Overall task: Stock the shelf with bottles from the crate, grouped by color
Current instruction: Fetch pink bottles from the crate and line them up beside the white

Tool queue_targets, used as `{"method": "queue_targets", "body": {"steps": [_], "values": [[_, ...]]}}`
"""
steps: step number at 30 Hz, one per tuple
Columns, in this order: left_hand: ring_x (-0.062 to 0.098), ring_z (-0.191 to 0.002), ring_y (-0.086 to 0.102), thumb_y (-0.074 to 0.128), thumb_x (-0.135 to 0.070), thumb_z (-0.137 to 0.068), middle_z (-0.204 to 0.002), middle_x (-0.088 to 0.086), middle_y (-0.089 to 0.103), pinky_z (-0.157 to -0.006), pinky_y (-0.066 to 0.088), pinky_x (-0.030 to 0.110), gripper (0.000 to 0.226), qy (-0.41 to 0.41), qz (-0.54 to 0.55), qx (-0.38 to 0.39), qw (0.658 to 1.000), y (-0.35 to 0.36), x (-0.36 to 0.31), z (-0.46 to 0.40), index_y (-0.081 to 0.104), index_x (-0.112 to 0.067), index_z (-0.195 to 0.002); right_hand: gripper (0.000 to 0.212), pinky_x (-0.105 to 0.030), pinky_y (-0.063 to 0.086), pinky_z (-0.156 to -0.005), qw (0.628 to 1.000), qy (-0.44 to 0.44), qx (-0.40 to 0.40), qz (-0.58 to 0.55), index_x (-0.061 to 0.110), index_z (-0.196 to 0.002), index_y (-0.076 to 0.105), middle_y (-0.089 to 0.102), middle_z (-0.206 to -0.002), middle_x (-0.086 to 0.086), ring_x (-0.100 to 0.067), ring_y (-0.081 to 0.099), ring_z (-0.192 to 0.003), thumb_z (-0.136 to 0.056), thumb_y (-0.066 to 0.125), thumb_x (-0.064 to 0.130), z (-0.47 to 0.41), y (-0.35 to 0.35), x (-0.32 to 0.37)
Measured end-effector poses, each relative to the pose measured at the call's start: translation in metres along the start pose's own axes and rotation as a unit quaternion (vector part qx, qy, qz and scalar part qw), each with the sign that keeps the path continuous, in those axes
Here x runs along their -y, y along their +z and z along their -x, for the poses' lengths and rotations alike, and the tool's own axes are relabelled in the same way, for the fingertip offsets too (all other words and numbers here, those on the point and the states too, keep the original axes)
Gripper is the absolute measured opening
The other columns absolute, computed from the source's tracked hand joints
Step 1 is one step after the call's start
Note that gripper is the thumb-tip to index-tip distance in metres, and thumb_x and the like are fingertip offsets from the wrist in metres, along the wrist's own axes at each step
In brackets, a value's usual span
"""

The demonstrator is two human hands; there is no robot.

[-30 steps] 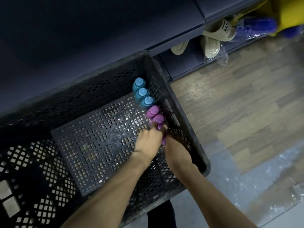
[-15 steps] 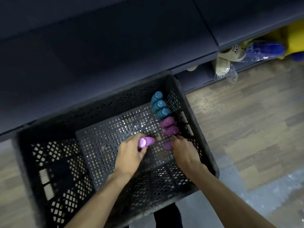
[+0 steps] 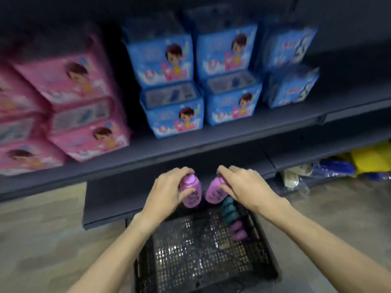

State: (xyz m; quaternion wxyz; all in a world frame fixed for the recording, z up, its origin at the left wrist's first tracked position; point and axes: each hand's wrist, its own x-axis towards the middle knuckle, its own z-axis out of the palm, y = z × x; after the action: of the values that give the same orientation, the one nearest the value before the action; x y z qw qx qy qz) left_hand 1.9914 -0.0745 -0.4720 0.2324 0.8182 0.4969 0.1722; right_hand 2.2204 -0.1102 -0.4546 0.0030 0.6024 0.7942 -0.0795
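Head view: my left hand (image 3: 167, 192) holds one purple bottle (image 3: 191, 194), cap up; my right hand (image 3: 246, 187) holds another purple bottle (image 3: 215, 191), cap tilted right. Labels too blurry.

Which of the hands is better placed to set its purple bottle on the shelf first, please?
Left, marginally. The left hand holds its purple plastic bottle upright, ready to stand on the dark shelf; the right hand holds its purple bottle tilted.
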Motion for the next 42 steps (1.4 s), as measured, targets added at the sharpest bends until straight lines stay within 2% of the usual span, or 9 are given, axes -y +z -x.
{"method": "queue_targets", "body": {"steps": [9, 14, 17, 20, 23, 32, 35, 40, 42], "values": [[0.009, -0.091, 0.065, 0.080, -0.031, -0.078, -0.110, -0.009, 0.069, -0.086, 0.054, 0.034, 0.052, 0.100, 0.004, -0.128, 0.987, -0.196, -0.093, -0.015, 0.063, -0.026, -0.127, 0.032, -0.039, 0.049, -0.072, 0.977, -0.124, -0.146, 0.089, 0.024, -0.117, 0.046, 0.060, -0.102, 0.002, -0.026, 0.062, -0.093, -0.097, 0.047, 0.050, -0.009, -0.245, 0.034], [-0.002, -0.063, 0.054, 0.078, -0.026, -0.081, -0.091, -0.022, 0.065, -0.076, 0.053, 0.026, 0.050, 0.127, 0.003, -0.176, 0.976, -0.285, -0.137, -0.010, 0.062, -0.029, -0.128, 0.030, -0.031, 0.037, -0.068, 0.966, -0.155, -0.204, 0.042, 0.026, -0.116, 0.054, 0.060, -0.095, 0.009, -0.018, 0.054, -0.083, -0.095, 0.053, 0.048, 0.001, -0.342, 0.048], [-0.006, -0.057, 0.055, 0.075, -0.019, -0.085, -0.072, -0.023, 0.059, -0.065, 0.044, 0.010, 0.045, 0.144, 0.013, -0.204, 0.968, -0.332, -0.164, -0.008, 0.061, -0.025, -0.127, 0.026, -0.037, 0.050, -0.076, 0.956, -0.171, -0.238, -0.016, 0.028, -0.111, 0.057, 0.065, -0.095, 0.009, -0.021, 0.061, -0.087, -0.093, 0.058, 0.047, 0.007, -0.391, 0.049], [0.008, -0.068, 0.064, 0.072, -0.018, -0.086, -0.096, -0.004, 0.064, -0.070, 0.049, 0.013, 0.037, 0.162, 0.029, -0.224, 0.961, -0.373, -0.194, -0.007, 0.057, -0.024, -0.120, 0.023, -0.036, 0.053, -0.082, 0.943, -0.180, -0.271, -0.065, 0.029, -0.112, 0.058, 0.067, -0.097, 0.006, -0.018, 0.063, -0.088, -0.094, 0.060, 0.042, 0.010, -0.439, 0.052], [0.014, -0.068, 0.064, 0.072, -0.020, -0.086, -0.102, -0.001, 0.063, -0.069, 0.052, 0.021, 0.031, 0.169, 0.049, -0.255, 0.951, -0.404, -0.216, -0.015, 0.057, -0.024, -0.113, 0.022, -0.016, 0.050, -0.068, 0.935, -0.183, -0.285, -0.105, 0.025, -0.116, 0.057, 0.065, -0.102, 0.006, -0.013, 0.065, -0.088, -0.097, 0.058, 0.035, 0.008, -0.479, 0.058], [0.021, -0.086, 0.069, 0.075, -0.016, -0.083, -0.105, 0.002, 0.066, -0.080, 0.059, 0.037, 0.031, 0.152, 0.092, -0.299, 0.938, -0.416, -0.237, -0.062, 0.067, -0.024, -0.113, 0.020, -0.027, 0.049, -0.076, 0.949, -0.150, -0.246, -0.128, 0.022, -0.113, 0.050, 0.064, -0.106, 0.001, -0.017, 0.062, -0.096, -0.098, 0.055, 0.035, -0.028, -0.507, 0.050], [0.016, -0.090, 0.067, 0.073, -0.015, -0.085, -0.110, 0.002, 0.065, -0.082, 0.058, 0.033, 0.032, 0.141, 0.091, -0.295, 0.940, -0.418, -0.240, -0.077, 0.066, -0.022, -0.115, 0.016, -0.029, 0.050, -0.079, 0.950, -0.137, -0.239, -0.145, 0.023, -0.110, 0.050, 0.063, -0.107, 0.003, -0.018, 0.062, -0.100, -0.099, 0.054, 0.034, -0.040, -0.506, 0.043], [0.012, -0.084, 0.066, 0.065, -0.015, -0.092, -0.118, -0.001, 0.060, -0.065, 0.049, 0.016, 0.032, 0.120, 0.120, -0.272, 0.947, -0.422, -0.240, -0.088, 0.059, -0.024, -0.122, 0.015, -0.028, 0.053, -0.070, 0.940, -0.104, -0.255, -0.203, 0.025, -0.114, 0.049, 0.061, -0.118, 0.002, -0.021, 0.061, -0.101, -0.101, 0.047, 0.032, -0.049, -0.501, 0.042], [0.013, -0.087, 0.067, 0.062, -0.013, -0.094, -0.118, 0.000, 0.059, -0.063, 0.049, 0.014, 0.034, 0.120, 0.131, -0.262, 0.949, -0.420, -0.241, -0.089, 0.056, -0.026, -0.125, 0.023, -0.031, 0.052, -0.077, 0.934, -0.089, -0.277, -0.210, 0.028, -0.121, 0.048, 0.058, -0.121, -0.002, -0.022, 0.059, -0.101, -0.099, 0.051, 0.033, -0.048, -0.493, 0.044]]}}
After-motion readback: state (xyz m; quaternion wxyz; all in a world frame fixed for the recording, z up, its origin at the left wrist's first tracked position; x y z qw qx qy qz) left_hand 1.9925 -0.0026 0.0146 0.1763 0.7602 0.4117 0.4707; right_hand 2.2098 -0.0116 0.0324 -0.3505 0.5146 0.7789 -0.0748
